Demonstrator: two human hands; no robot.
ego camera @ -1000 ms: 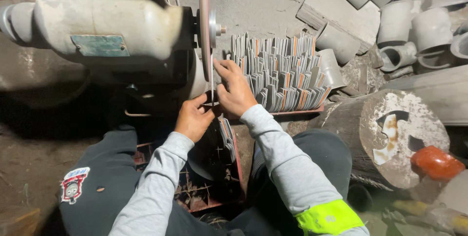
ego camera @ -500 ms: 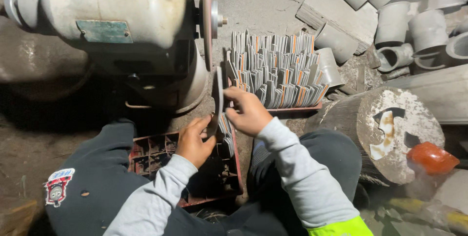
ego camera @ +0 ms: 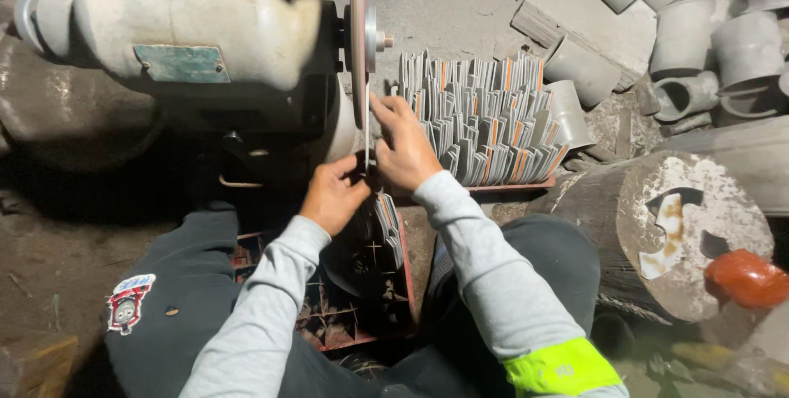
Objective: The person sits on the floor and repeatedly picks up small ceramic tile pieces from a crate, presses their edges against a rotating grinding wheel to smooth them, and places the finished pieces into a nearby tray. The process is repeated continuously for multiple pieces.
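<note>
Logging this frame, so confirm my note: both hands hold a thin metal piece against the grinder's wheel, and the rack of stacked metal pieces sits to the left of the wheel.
One detail is wrong. The head view shows the rack of stacked metal pieces to the right of the wheel, not the left. The rest stands: the left hand and right hand hold a thin metal piece against the wheel.

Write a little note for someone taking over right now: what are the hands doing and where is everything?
Left hand: grip closed on the lower end of a thin metal blade.
Right hand: fingers pinch the same blade, holding it upright against the grinding wheel of the bench grinder.
Tray of stacked blades: just beyond the right hand.
Red crate: between the knees, a few blades inside.
Done or left: cannot tell which pile is finished.
</note>
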